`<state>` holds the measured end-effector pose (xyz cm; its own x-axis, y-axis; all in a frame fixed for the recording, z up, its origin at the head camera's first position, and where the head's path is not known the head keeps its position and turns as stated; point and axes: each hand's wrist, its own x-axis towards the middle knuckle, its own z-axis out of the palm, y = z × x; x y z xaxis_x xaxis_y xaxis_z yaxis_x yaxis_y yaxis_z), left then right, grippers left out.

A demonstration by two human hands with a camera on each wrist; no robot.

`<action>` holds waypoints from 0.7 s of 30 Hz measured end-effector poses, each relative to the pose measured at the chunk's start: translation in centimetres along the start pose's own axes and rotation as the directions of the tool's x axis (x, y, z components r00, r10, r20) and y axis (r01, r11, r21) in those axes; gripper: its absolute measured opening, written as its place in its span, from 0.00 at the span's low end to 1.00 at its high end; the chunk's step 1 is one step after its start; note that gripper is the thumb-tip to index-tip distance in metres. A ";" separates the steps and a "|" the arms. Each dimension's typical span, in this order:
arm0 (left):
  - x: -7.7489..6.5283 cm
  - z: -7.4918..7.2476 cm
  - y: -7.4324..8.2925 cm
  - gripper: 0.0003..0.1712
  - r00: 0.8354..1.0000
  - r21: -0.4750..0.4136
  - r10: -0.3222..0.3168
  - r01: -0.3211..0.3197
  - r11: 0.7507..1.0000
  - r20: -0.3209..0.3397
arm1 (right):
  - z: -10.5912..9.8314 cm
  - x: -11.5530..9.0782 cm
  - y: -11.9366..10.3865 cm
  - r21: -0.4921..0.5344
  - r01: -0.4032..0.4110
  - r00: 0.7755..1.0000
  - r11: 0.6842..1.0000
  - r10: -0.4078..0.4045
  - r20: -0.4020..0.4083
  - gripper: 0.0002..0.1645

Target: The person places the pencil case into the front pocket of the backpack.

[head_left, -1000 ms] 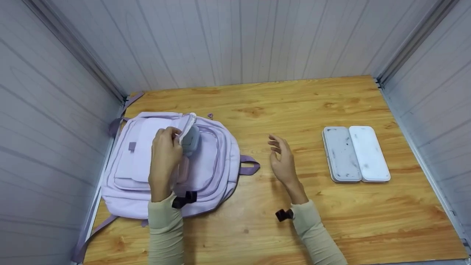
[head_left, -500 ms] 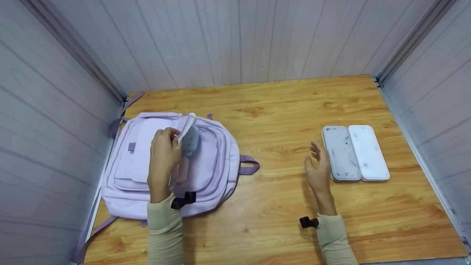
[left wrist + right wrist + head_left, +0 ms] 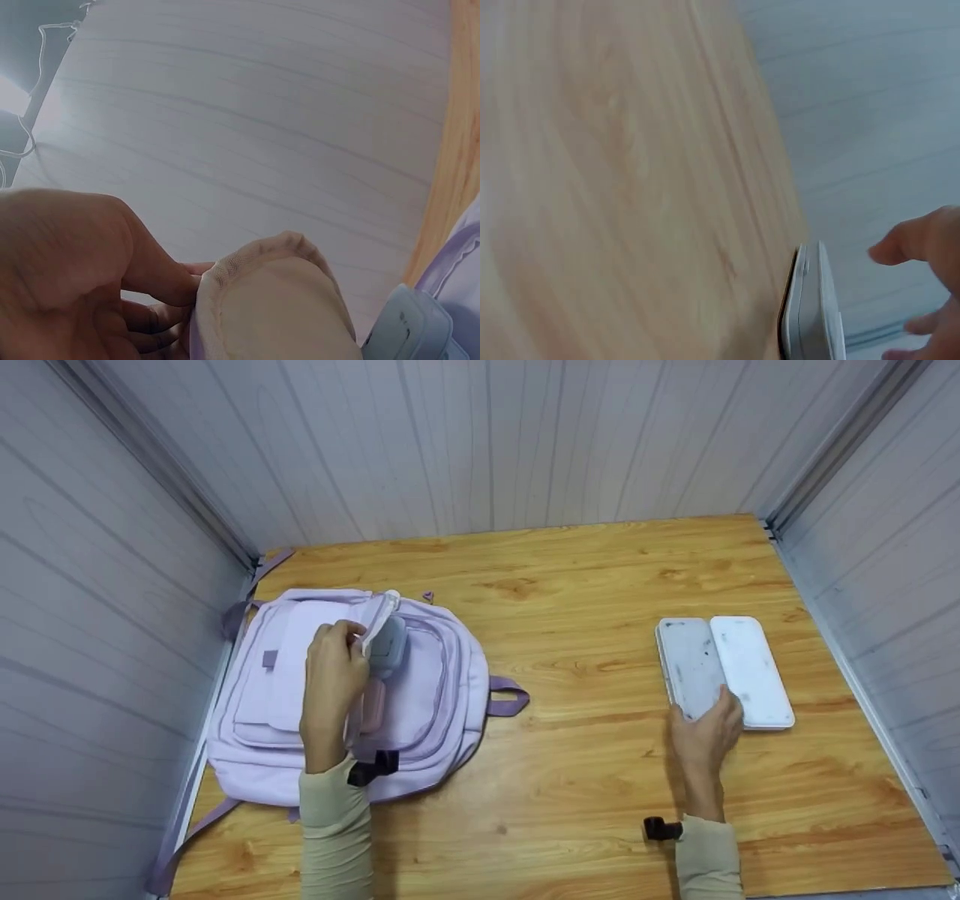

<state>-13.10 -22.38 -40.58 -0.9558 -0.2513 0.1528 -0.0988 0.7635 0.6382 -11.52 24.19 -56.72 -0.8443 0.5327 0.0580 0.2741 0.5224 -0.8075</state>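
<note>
My left hand (image 3: 334,675) pinches the pale-edged front pocket flap (image 3: 382,619) of a lilac backpack (image 3: 262,780) and holds it up. Inside the pocket show a blue-grey case (image 3: 388,649) and a pink item (image 3: 373,705). In the left wrist view, thumb and fingers grip the flap's cloth edge (image 3: 277,300). My right hand (image 3: 705,735) reaches over the near end of a slim grey box (image 3: 690,660), thumb at its left edge and fingers toward its right. The right wrist view has the thumb (image 3: 904,241) apart from the box (image 3: 810,315).
A slim white box (image 3: 754,667) lies right beside the grey one. The wooden table (image 3: 570,585) has pale panel walls (image 3: 487,442) on three sides. The backpack's carry loop (image 3: 510,697) points toward the table's middle, and its straps trail at the left edge.
My right hand has moved right across the table, from beside the backpack's loop to over the near end of the grey box. The left hand keeps holding the flap in place.
</note>
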 end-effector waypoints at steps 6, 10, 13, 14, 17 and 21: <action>0.1 0.0 0.0 0.13 1.000 0.002 0.009 -0.009 1.000 0.004 | -1.1 0.0 1.7 -0.174 -0.143 0.981 0.974 0.163 0.103 0.60; 0.1 0.0 0.0 0.13 1.000 0.008 0.002 -0.002 1.000 0.010 | -1.1 0.2 2.2 -0.192 -0.167 0.969 0.967 0.197 0.151 0.64; 0.1 0.1 0.0 0.13 1.000 0.007 0.003 -0.003 1.000 0.009 | -1.0 0.3 2.5 -0.184 -0.155 0.968 0.971 0.186 0.167 0.68; 0.1 0.2 0.0 0.13 1.000 0.008 0.006 -0.006 1.000 0.008 | -1.0 0.3 2.6 -0.176 -0.152 0.969 0.973 0.181 0.166 0.69; 0.1 0.2 0.1 0.12 1.000 0.007 0.005 -0.005 1.000 0.004 | -0.7 0.3 3.0 -0.132 -0.145 0.976 0.981 0.164 0.146 0.69; 0.1 0.2 0.1 0.12 1.000 0.005 0.002 -0.002 1.000 -0.002 | -0.4 0.1 3.2 -0.053 -0.149 0.984 0.987 0.154 0.091 0.67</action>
<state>-13.23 -22.18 -40.64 -0.9555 -0.2507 0.1555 -0.0981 0.7673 0.6338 -10.55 26.23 -59.09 -0.8303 0.5441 -0.1203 0.4213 0.4716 -0.7747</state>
